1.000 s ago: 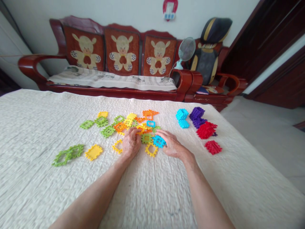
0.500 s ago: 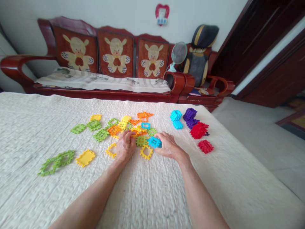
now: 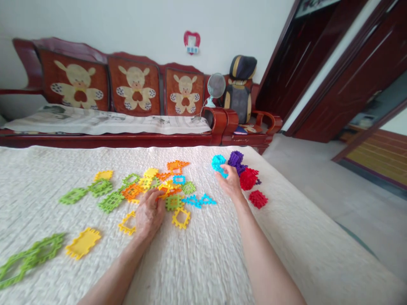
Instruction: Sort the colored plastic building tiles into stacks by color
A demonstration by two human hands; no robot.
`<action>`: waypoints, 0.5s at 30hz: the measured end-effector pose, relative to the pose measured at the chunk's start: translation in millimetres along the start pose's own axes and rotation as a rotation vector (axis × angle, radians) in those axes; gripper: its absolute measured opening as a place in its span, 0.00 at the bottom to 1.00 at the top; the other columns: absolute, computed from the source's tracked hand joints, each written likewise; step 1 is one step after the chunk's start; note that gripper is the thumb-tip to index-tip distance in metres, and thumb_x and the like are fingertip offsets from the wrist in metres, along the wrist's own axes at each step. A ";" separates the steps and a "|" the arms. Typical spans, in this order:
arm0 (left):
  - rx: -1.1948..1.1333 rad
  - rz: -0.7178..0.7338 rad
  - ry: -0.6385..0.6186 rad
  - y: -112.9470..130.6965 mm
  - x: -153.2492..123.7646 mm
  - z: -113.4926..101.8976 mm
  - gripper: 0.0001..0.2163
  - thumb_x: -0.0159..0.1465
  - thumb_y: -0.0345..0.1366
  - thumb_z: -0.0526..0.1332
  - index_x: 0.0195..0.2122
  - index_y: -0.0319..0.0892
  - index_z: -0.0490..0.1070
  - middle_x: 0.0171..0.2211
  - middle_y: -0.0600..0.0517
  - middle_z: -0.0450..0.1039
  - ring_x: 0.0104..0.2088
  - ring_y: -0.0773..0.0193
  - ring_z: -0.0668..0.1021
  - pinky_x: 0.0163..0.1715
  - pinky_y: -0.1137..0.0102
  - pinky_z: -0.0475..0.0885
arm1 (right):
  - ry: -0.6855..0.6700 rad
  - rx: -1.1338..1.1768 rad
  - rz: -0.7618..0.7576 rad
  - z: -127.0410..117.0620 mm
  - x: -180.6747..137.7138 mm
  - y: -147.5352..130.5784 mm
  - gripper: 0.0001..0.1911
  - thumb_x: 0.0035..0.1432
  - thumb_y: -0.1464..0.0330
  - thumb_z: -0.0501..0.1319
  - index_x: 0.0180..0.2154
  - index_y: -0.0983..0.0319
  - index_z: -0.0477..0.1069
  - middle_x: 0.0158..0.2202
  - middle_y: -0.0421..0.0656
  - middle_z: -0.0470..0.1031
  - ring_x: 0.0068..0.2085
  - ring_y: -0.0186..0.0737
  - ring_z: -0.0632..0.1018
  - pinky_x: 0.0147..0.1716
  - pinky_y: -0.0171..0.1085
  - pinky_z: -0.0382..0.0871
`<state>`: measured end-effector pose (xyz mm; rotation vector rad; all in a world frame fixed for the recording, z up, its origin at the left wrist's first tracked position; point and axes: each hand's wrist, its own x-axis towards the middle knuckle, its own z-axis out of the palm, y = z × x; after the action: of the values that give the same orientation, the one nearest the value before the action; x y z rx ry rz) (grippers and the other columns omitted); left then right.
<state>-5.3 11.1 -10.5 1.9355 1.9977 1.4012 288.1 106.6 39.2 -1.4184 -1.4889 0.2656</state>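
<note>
Your right hand [image 3: 231, 182] at bright-blue notched plastic stack [image 3: 218, 161], beside purple notched plastic stack [image 3: 235, 158]; grip's closure unconfirmed. Your left hand [image 3: 150, 214] at yellow-and-orange plastic pieces [image 3: 169, 185]; grip obscured. Risk: stray knuckle could topple purple stack.

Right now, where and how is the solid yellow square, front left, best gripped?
The yellow square is probably best pinched at its toothed right edge, left hand coming from the right: it lies flat, with green frames close on its left.
</note>
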 end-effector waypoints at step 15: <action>0.025 -0.022 -0.034 -3.0 0.6 -1.2 0.11 0.65 0.36 0.57 0.42 0.47 0.78 0.50 0.51 0.77 0.36 0.63 0.80 0.38 0.66 0.76 | 0.068 -0.142 0.088 21.1 79.0 32.3 0.19 0.43 0.67 0.63 0.41 0.61 0.78 0.42 0.45 0.74 0.45 0.45 0.75 0.55 0.45 0.69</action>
<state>-8.5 11.4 -11.2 1.9283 2.0247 1.3350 308.7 191.9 45.3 -1.5931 -1.4145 0.1674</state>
